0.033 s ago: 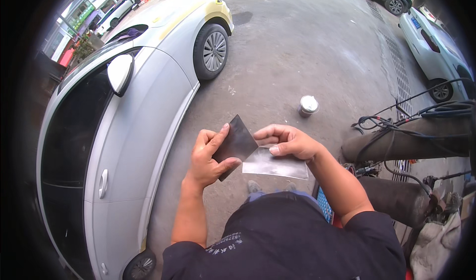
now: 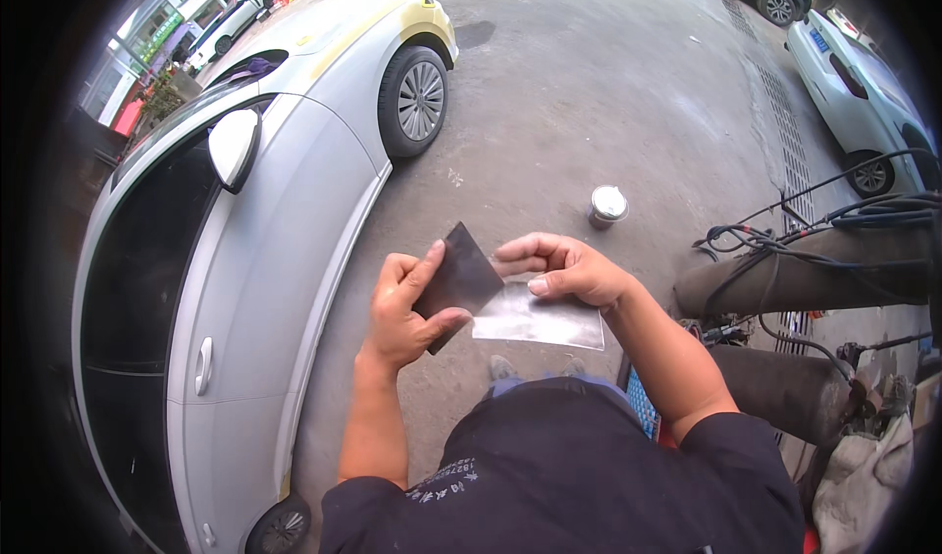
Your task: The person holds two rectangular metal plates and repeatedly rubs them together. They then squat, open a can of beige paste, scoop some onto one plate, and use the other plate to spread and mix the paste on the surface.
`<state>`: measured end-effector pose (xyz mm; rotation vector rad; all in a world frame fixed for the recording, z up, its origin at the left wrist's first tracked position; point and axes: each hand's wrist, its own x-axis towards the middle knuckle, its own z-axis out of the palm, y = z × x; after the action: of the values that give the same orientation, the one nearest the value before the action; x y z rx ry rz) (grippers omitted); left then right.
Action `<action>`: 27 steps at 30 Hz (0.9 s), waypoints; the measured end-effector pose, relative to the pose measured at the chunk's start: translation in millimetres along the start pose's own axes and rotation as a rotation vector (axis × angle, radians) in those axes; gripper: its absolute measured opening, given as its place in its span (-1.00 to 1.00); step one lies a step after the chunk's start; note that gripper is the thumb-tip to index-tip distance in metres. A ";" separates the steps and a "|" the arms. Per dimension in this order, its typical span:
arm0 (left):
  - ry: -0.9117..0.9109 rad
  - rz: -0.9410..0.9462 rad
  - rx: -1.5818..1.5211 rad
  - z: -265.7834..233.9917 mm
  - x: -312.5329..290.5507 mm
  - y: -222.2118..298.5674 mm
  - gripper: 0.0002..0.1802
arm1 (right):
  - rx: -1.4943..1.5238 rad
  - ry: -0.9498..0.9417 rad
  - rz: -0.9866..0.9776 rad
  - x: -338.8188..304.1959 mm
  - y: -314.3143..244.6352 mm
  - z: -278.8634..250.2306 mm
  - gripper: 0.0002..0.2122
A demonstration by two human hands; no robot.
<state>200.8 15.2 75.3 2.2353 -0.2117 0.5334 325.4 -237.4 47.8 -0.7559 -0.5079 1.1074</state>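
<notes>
My left hand (image 2: 400, 311) grips a dark grey, flat rectangular sheet (image 2: 459, 275) that looks like sandpaper, its thumb and fingers along the left edges. A thin, shiny, see-through plastic sheet (image 2: 540, 326) hangs from my right hand (image 2: 574, 271), pinched under the thumb. The fingers of that hand are curled toward the dark sheet. The two sheets meet or overlap at the dark one's right corner; whether they are joined there I cannot tell.
A pale grey car (image 2: 265, 211) with yellowish patches stands close on my left. Ahead on the concrete is a small lidded can (image 2: 608, 207). To my right lie thick cylinders (image 2: 775, 382) with black hoses (image 2: 765, 240). Another car (image 2: 854, 103) is parked beyond a floor grate (image 2: 785, 127).
Both hands and their sheets have shifted very slightly left and up in the view. The grips look the same.
</notes>
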 end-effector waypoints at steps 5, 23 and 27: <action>0.052 0.049 0.037 -18.3 6.7 -2.7 -0.09 | -0.015 0.094 -0.212 -9.0 -17.6 -14.4 -0.54; -0.103 0.078 0.165 2.1 -4.0 5.3 -0.25 | -0.840 0.458 -0.326 29.3 -5.4 21.7 -0.60; -0.072 0.044 0.281 4.3 -6.3 8.5 -0.37 | -1.007 0.518 -0.436 41.0 11.4 47.0 -0.61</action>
<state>193.8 6.2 75.8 2.5305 -0.2361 0.5339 301.0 -183.2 69.7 -1.6517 -0.7347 0.1566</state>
